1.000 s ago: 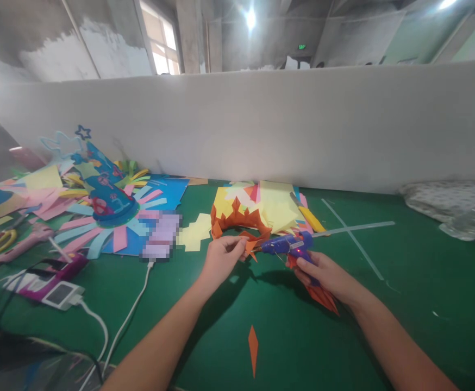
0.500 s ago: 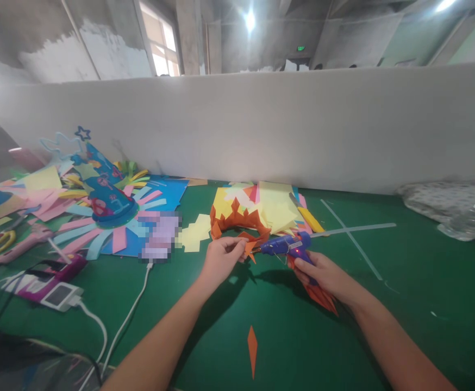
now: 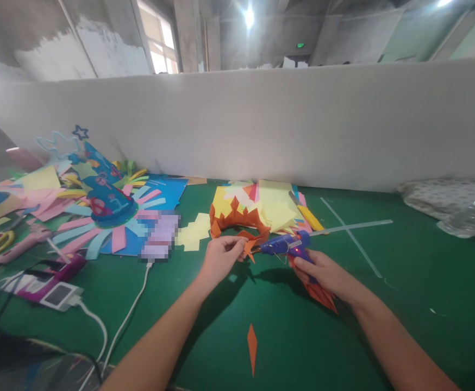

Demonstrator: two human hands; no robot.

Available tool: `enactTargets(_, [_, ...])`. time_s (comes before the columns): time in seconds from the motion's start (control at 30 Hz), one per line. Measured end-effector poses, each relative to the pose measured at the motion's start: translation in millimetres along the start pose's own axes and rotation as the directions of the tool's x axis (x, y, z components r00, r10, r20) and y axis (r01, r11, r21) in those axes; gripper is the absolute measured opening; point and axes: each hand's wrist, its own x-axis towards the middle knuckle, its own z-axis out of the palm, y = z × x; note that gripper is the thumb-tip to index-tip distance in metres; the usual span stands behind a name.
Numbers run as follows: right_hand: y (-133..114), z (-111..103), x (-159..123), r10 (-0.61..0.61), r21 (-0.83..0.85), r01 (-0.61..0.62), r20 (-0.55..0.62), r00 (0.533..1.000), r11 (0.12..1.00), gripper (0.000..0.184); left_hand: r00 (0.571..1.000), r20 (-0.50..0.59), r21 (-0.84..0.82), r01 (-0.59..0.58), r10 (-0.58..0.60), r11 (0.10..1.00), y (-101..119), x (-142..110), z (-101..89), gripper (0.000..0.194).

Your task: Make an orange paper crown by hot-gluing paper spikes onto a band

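My left hand is closed, thumb and finger pinching the near edge of an orange paper crown with pointed tips. My right hand is wrapped round the handle of a blue hot glue gun. The gun's nozzle points left and reaches the orange paper at my left fingertips; whether it touches is too small to tell. Several orange paper pieces stick out below my right hand, apparently held along with the gun. Nearer to me, one orange paper diamond lies on the green table.
Behind the crown lie yellow paper sheets and a yellow utility knife. On the left are blue party hats, a blurred phone, a pink glue gun and a power strip with cables. A white partition closes off the back.
The view has shifted very slightly. Both hands, the crown and the glue gun keep practically the same positions.
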Motion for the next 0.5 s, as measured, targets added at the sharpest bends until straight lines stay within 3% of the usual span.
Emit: enactTargets(0.5, [-3.1,1.7,-1.5,-0.002,0.005,0.002,0.004,1.0,1.0,0.042,1.0,-0.001,-0.03,0.005,-0.005,1.0,-0.1,1.3,-2.1,0.027])
